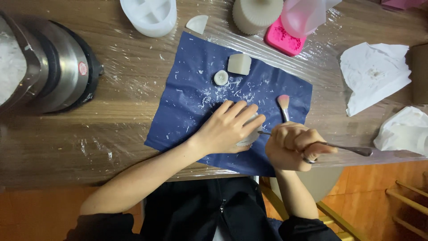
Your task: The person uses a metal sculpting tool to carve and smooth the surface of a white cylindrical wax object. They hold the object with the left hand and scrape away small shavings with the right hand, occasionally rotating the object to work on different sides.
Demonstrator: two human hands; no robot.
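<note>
Nearest us, our right hand (294,145) is curled into a fist clamped around a thin metal tool (343,147), its handle sticking out to the right and its tip pointing left toward the other hand. Our left hand (229,127) lies flat, fingers together, pressing down on a white wax piece (250,136) that peeks out beneath the fingertips. Both rest on a dark blue cloth (187,102) strewn with white shavings. Just beyond the right hand lies a pink-bristled brush (284,105). Farther up the cloth sit a small round wax disc (220,77) and a wax block (239,64). A steel pot (58,67) stands at the far left.
</note>
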